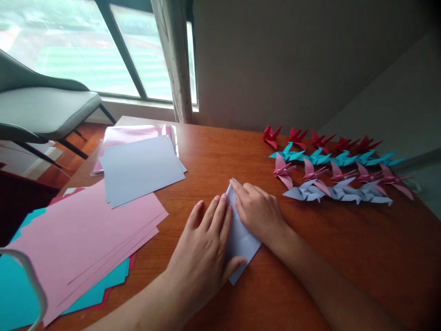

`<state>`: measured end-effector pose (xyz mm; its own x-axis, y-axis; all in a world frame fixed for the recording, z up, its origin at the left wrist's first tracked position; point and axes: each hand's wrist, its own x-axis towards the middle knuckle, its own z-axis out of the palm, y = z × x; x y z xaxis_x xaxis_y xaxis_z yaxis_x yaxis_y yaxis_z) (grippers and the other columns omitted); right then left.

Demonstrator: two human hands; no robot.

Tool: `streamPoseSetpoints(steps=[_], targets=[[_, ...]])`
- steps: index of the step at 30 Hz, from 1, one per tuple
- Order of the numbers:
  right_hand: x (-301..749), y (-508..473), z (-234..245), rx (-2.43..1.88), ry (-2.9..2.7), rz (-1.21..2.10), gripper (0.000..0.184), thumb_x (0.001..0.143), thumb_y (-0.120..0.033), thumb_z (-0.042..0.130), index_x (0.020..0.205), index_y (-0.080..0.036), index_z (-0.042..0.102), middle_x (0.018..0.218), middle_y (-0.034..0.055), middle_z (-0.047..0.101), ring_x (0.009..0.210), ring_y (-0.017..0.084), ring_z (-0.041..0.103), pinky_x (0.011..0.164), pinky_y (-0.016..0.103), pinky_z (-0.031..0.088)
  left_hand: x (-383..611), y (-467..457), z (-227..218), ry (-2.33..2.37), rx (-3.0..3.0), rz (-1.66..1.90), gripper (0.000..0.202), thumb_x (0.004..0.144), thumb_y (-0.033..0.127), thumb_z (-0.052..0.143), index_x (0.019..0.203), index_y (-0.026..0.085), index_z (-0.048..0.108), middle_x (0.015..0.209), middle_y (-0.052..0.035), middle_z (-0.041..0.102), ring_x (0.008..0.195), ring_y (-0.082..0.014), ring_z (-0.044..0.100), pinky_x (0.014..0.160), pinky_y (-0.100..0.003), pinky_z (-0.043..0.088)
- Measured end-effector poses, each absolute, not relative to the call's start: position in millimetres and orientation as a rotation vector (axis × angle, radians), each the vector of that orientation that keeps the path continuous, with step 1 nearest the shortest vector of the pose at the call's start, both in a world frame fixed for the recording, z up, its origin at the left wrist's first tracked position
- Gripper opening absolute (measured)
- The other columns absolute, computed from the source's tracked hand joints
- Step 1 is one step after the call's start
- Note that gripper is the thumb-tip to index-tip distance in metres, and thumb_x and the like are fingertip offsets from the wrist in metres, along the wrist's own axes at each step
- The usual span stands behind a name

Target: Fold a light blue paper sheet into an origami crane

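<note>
Plain pale lavender folded paper point(243, 243) shows against a reddish-brown, wood-grained table point(213, 154), joined by red birds point(271, 137), turquoise birds point(316, 157), pink birds point(284, 172) and pale lavender birds point(306, 191), with pink sheets point(89, 230), turquoise sheets point(15, 294) and grey-blue sheets point(144, 168) in solid colour.

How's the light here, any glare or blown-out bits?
Head view: window overexposed, scene outside washed out; head view: pale sheen on the tabletop near the window; head view: wall dim; head view: folded sheet not blown out.
</note>
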<state>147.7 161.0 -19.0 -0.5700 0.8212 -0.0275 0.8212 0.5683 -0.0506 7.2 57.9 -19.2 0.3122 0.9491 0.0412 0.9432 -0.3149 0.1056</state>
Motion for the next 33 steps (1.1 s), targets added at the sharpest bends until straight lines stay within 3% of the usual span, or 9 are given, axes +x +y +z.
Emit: streamPoseSetpoints(steps=[20, 25, 33], targets=[[149.2, 161.7, -21.3, 1.505, 2.830, -0.086, 0.050, 0.099, -0.026, 0.035, 0.149, -0.020, 0.039, 0.109, 0.0073, 0.069, 0.095, 0.021, 0.065, 0.071, 0.028, 0.048, 6.3, 57.3, -20.1, 1.796, 2.501, 0.145, 0.083, 0.092, 0.068, 0.034, 0.149, 0.008, 0.039, 0.160, -0.0193, 0.027, 0.148, -0.0362, 0.025, 0.119, -0.054, 0.022], [151.8, 156.2, -20.6, 1.428, 2.832, -0.036, 0.045, 0.100, -0.028, 0.034, 0.143, -0.023, 0.048, 0.105, 0.0083, 0.067, 0.096, 0.022, 0.063, 0.071, 0.028, 0.047, 5.8, 56.1, -19.9, 1.782, 2.508, 0.143, 0.083, 0.092, 0.068, 0.033, 0.150, 0.007, 0.037, 0.160, -0.0196, 0.026, 0.148, -0.0368, 0.024, 0.119, -0.056, 0.021], [151.1, 157.9, -19.1, 1.419, 2.811, -0.037, 0.045, 0.100, -0.027, 0.036, 0.143, -0.023, 0.048, 0.107, 0.0086, 0.067, 0.095, 0.021, 0.063, 0.068, 0.028, 0.047, 5.6, 57.1, -20.4, 1.799, 2.512, 0.133, 0.083, 0.093, 0.068, 0.028, 0.151, 0.009, 0.036, 0.161, -0.0146, 0.027, 0.149, -0.0350, 0.023, 0.119, -0.053, 0.021]])
